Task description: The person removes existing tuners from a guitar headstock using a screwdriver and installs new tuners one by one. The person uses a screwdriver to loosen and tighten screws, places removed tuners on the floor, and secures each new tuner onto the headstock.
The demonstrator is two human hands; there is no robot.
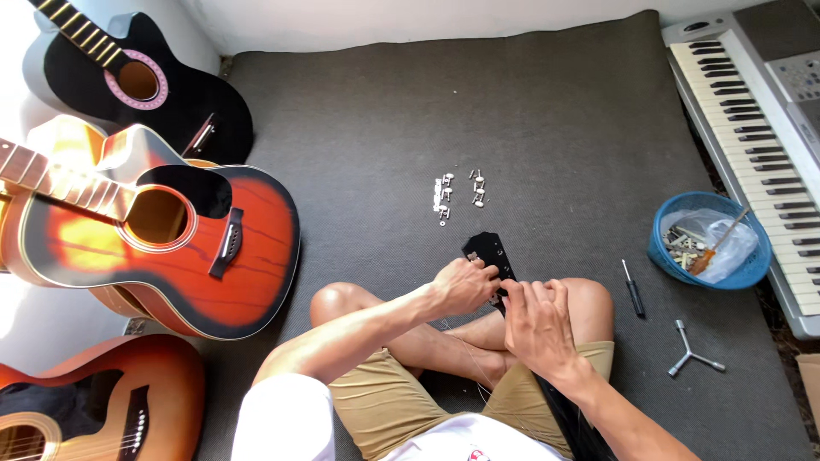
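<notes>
The glossy black guitar headstock lies across the seated person's crossed legs, its long axis running up and away from the lap, tip toward the small silver tuning machines on the grey floor mat. The left hand pinches the headstock's left edge; the right hand, just right of the headstock and lower on its neck, has fingers curled over it, though whether it holds any small part is hidden. Right of the headstock: one black-handled screwdriver, one three-armed metal wrench, one blue bowl. Left: three acoustic guitars.
</notes>
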